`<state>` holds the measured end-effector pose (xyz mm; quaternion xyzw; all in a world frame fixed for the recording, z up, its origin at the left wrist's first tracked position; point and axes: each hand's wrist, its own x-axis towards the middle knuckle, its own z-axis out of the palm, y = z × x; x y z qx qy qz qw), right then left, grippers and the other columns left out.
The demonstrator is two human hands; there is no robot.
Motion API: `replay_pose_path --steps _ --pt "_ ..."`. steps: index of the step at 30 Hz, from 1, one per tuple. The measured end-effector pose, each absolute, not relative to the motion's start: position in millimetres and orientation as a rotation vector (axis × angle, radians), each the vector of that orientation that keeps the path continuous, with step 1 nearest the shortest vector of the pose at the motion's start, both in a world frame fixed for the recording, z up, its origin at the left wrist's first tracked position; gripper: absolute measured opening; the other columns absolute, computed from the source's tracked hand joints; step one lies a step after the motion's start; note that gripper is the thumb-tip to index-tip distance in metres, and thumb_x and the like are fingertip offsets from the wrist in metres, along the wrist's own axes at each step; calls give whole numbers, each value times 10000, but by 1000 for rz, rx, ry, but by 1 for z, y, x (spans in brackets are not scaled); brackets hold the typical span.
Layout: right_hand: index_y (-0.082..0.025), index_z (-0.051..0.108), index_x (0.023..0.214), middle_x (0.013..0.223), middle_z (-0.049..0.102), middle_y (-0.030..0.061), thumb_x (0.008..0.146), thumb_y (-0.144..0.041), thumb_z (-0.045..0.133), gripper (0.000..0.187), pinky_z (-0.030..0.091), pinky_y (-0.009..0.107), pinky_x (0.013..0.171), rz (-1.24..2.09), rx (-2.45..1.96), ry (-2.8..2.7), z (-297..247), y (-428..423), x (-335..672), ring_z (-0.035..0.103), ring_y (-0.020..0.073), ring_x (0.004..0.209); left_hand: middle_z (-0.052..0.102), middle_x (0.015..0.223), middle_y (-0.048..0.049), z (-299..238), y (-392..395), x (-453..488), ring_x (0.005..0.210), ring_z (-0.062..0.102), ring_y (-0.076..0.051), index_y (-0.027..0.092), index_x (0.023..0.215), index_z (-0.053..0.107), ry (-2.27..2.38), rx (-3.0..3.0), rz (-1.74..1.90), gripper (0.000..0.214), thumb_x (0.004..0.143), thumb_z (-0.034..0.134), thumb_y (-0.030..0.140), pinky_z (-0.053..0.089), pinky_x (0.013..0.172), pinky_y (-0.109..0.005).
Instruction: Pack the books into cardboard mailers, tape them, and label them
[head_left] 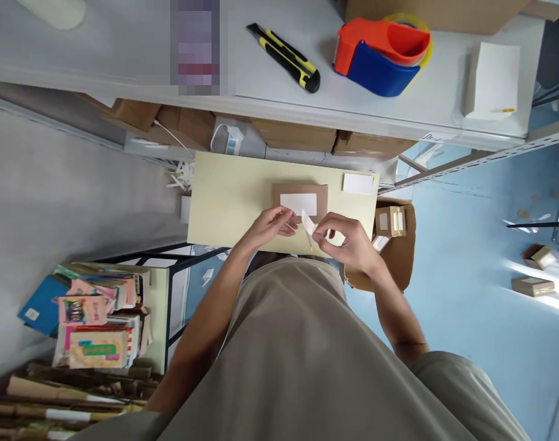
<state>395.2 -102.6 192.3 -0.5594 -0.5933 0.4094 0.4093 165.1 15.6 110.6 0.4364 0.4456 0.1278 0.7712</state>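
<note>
- Presently, the box point(322, 203) lies on the pale table point(228, 199), straight ahead at 12 o'clock from the person's body, a white label point(298, 204) on its top face.
- Right hand point(350, 240), at 4 o'clock from the box: thumb and forefinger pinch a white slip point(308, 222).
- The slip tilts up from that pinch at the box's 5 o'clock, overlapping its near edge in view; whether they touch, I cannot tell.
- Left hand point(268, 228), at 8 o'clock from the box: fingers half curled, their tips by the near edge; whether they grip anything, I cannot tell.
- Between 2 and 3 o'clock from the box, a white pad point(358, 183) rests near the table's far right corner.
- Past the table at 4 o'clock, an open carton point(403, 269) contains a small parcel point(390, 221).
- Beyond the table, the shelf point(243, 67) bears a knife point(286, 60) at 12 o'clock, a tape dispenser point(383, 70) at 1 and papers point(493, 79) at 2.
- Toward 8 o'clock, books point(98, 349) are piled up.
</note>
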Motion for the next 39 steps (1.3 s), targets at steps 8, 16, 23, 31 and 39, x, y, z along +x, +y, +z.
replay_pose_path --steps 8,16,23,31,39 --pt "-261 755 936 946 788 26 1041 -219 617 178 568 315 712 828 -1471 -1720 184 -128 373 727 169 781 831 981 -105 119 -5 172 842 792 -268 201 979 769 968 603 246 658 767 924 804 619 743 -363" --pt "-242 793 1038 1083 821 57 1085 -274 628 175 526 324 693 802 -1758 -1989 150 -134 341 760 194 831 815 1072 -52 121 -22 181 879 753 -231 222 1011 706 994 611 472 562 660 1044 502 540 718 -314" --pt "-195 751 1275 1310 776 149 1120 -375 690 245 509 356 655 939 -1904 -2106 141 -122 333 776 238 866 795 987 -32 116 -19 179 848 721 -225 234 962 676 1109 592 548 519 684 986 544 516 701 -316" --pt "-253 782 1295 1314 781 103 1070 -411 783 275 588 346 739 1016 -1888 -1791 148 -104 331 765 188 784 776 966 -25 113 -5 166 869 728 -231 241 995 669 1061 556 568 590 671 1021 585 537 750 -335" --pt "-238 836 1080 1075 788 78 1123 -455 650 289 601 337 717 676 -1921 -1285 147 -78 348 711 169 717 816 1074 -59 117 16 146 996 762 -260 228 1002 696 983 617 500 578 666 1046 543 550 808 -323"
